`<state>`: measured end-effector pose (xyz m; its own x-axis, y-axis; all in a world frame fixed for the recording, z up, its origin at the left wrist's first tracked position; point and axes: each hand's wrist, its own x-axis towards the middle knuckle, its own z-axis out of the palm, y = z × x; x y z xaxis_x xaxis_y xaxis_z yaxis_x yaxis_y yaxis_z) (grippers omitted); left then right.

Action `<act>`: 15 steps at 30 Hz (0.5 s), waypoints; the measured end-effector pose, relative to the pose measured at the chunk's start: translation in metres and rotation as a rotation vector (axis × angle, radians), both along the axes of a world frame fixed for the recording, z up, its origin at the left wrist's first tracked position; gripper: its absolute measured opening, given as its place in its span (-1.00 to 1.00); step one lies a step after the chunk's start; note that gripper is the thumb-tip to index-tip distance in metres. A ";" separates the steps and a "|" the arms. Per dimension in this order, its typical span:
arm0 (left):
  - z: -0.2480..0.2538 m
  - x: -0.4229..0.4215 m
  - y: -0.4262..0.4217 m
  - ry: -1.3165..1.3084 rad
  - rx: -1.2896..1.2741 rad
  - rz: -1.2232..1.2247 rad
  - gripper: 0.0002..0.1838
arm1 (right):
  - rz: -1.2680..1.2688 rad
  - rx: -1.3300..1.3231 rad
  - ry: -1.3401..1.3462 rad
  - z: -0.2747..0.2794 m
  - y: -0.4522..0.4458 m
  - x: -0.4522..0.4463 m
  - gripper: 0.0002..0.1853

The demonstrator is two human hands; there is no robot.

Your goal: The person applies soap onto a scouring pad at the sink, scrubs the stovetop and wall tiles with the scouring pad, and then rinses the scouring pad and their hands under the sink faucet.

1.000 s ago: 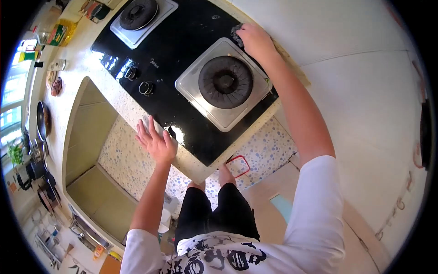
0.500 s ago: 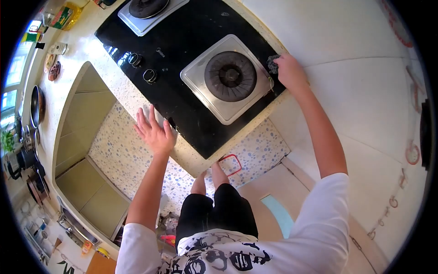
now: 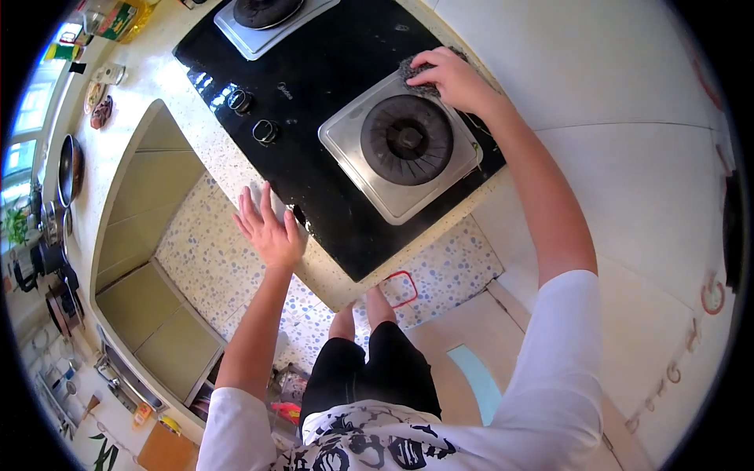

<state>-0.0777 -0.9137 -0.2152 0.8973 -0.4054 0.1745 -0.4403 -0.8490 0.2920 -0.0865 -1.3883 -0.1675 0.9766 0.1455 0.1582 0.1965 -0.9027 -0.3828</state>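
Observation:
My right hand [image 3: 458,77] grips a dark grey mesh scrubber [image 3: 420,75] at the upper corner of the square steel burner plate [image 3: 345,137]. The round dark burner [image 3: 407,140] sits on that plate, just below the hand. Black glass of the cooktop [image 3: 314,71] surrounds the plate. My left hand [image 3: 272,235] rests with spread fingers on the speckled counter edge and the glass rim, holding nothing. Two round knobs [image 3: 265,131] stand on the glass above my left hand.
A second burner [image 3: 267,11] is at the top. Along the left counter are an oil bottle [image 3: 129,20], a small jar [image 3: 109,74] and a frying pan [image 3: 70,169]. The white tiled wall [image 3: 620,180] borders the cooktop on the right.
My right hand with the scrubber went down the right edge of the glass, then back up and left onto the plate's corner. My left hand stayed on the counter edge.

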 end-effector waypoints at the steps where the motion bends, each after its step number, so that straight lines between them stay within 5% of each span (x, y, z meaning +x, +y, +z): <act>1: 0.000 0.000 0.000 -0.004 -0.001 -0.004 -0.30 | -0.009 0.022 0.006 -0.003 -0.002 -0.005 -0.60; 9: 0.002 0.000 0.000 0.009 0.009 -0.009 -0.31 | -0.112 0.090 0.079 0.012 -0.017 -0.065 -0.62; 15: 0.004 -0.001 -0.001 0.015 0.001 -0.014 -0.31 | -0.211 0.244 -0.052 0.017 0.000 -0.016 -0.69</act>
